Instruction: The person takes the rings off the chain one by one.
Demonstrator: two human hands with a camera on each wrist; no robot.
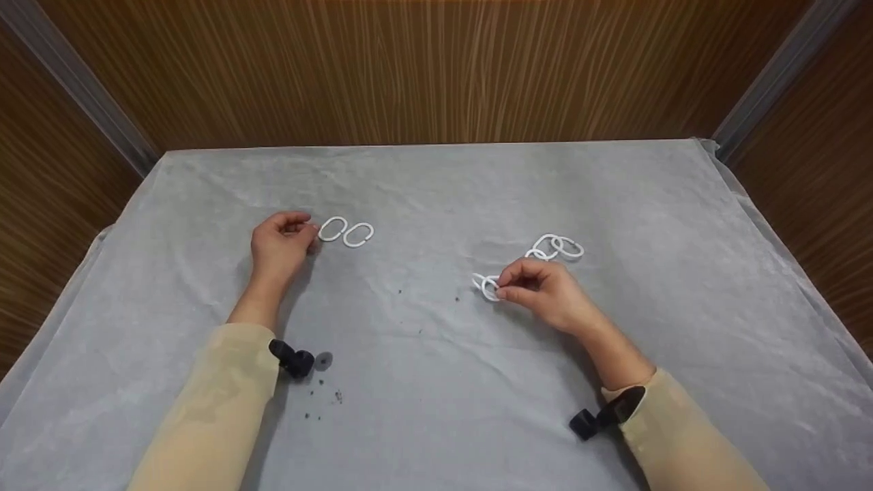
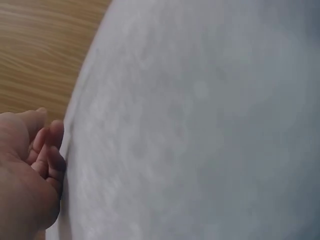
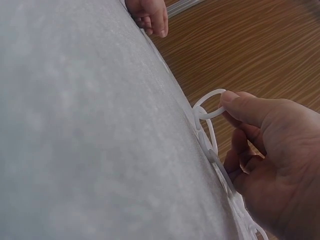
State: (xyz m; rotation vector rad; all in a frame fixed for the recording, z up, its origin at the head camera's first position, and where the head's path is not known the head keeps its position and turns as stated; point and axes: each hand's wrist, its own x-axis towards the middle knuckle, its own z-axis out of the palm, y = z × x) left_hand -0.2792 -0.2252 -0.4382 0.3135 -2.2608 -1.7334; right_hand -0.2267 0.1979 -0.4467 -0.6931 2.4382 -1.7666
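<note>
Right fingers point(image 1: 516, 269) pinch white link point(image 1: 485, 289) — cloth edge point(image 1: 436, 145), left hand point(image 1: 279, 244) well apart.

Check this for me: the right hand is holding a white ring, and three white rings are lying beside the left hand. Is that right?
Not quite: the head view shows two white rings lying beside the left hand, not three. The right hand is indeed holding a white ring.
</note>
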